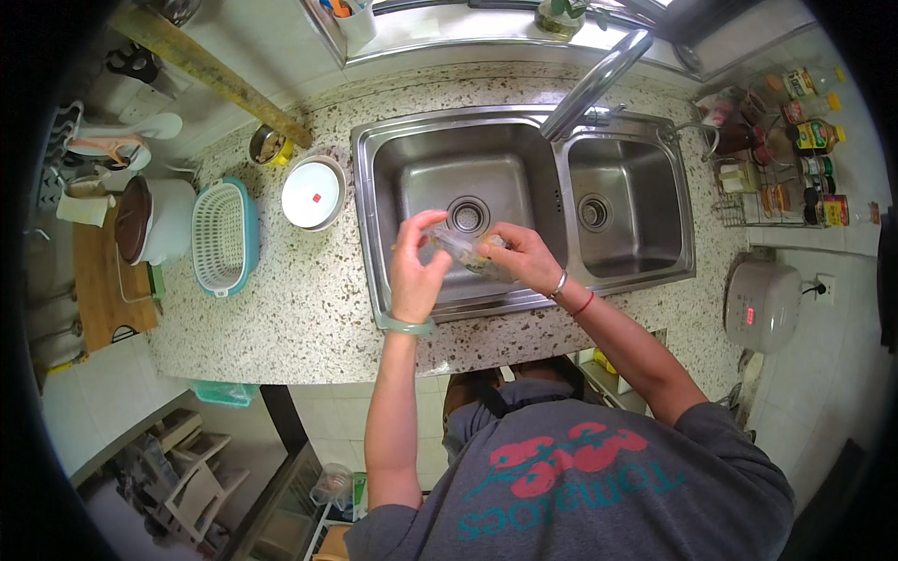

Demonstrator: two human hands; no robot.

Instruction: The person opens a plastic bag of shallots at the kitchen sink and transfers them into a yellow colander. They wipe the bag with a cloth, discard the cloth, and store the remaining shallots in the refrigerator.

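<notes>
Over the front of the large sink basin [449,168], a small clear plastic bag [482,266] hangs from my right hand [526,260]. The thumb and fingers of that hand pinch its upper part. Some greenish and pale contents show through the plastic, too blurred to name. My left hand [414,276] is beside the bag's left end, thumb and fingers curved apart in a C shape. Whether its fingertips touch the plastic is hard to see. A green bangle circles my left wrist; a silver bracelet and a red cord are on my right.
The faucet [599,84] arches over the divider beside the smaller basin [627,196]. Left of the sink are a white-lidded bowl [311,194], a yellow cup [271,147] and a teal-and-white basket [224,238]. A spice rack [772,159] and a rice cooker [762,307] stand at right.
</notes>
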